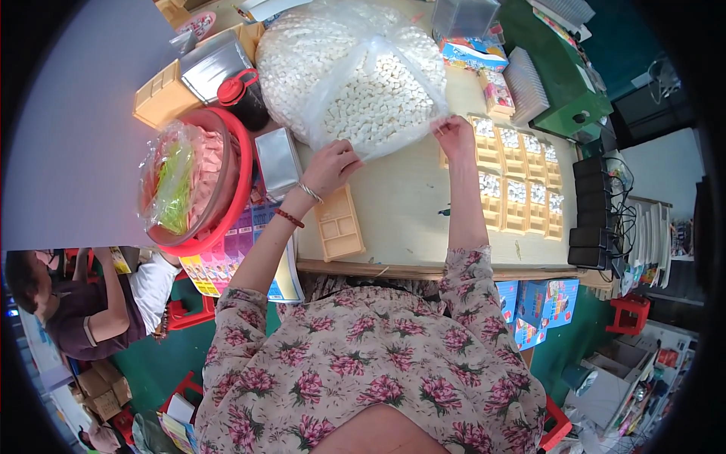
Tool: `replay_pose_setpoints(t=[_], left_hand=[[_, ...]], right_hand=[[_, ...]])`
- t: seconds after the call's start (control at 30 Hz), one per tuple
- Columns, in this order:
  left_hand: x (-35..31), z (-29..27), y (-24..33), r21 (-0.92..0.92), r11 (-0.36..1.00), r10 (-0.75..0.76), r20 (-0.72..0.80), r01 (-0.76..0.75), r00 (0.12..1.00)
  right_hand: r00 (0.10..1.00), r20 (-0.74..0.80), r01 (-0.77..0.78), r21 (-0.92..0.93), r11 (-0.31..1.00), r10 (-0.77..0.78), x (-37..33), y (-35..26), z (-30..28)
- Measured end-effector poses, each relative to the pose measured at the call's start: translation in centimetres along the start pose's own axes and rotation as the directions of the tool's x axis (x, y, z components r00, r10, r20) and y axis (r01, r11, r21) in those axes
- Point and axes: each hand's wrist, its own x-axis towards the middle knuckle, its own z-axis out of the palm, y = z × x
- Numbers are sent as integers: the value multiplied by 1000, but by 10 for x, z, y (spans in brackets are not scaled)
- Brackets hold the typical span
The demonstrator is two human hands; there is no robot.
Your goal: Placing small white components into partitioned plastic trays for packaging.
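Head view: the near edge of the clear bag (349, 79) of white pieces (374, 106), on the table (401, 216), is pinched by the curled left hand (334, 164) and right hand (456, 138). Bag spreading is apparently in hand; an even, gentle pull is called for next.

I can pass over the tabletop (401, 227) between the tan compartment tray (339, 227) and the loaded trays (515, 219); ahead, the bulging clear plastic bag (302, 83) blocks me, leftward the red basin (246, 163).
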Motion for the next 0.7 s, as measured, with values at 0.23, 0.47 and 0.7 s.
replay_pose_setpoints(t=[0.23, 0.47, 0.7], left_hand=[[9, 10, 7, 19, 995, -95, 56, 94, 994], [-10, 14, -16, -22, 995, -95, 155, 99, 983], [-9, 9, -16, -52, 994, -88, 160, 98, 983]], right_hand=[[952, -119, -71, -982, 175, -284, -33, 25, 48], [997, 47, 72, -564, 823, -55, -17, 29, 11], [992, 16, 97, -709, 699, -122, -49, 35, 15]])
